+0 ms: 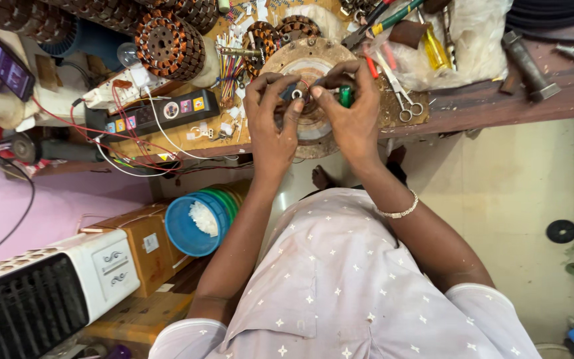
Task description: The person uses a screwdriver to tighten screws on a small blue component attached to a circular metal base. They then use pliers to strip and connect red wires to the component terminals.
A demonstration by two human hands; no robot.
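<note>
Okay, going left to right: your left hand (270,126) is pinching a small dark part (291,90) between thumb and fingertips, right over the round metal motor plate (307,66) at the bench edge. A small white ring (296,94) is sitting at those fingertips; I cannot tell whether it is loose or fitted. Your right hand (350,113) is meeting the left at 3 o'clock of the part, fingers pressed together on it, with a green-handled tool (345,96) tucked under the palm.

Risks, as I judge them: you are working just at the bench edge, so a slipping pinch is likely dropping the part or ring toward the blue bucket (191,226) at 7 o'clock or onto the floor. The tucked tool is crowding your right grip and could twist loose. The scissors (400,93) at 3 o'clock and the tangled red wires (124,113) at 9 o'clock are lying near enough to be snagging a sleeve or wrist.
</note>
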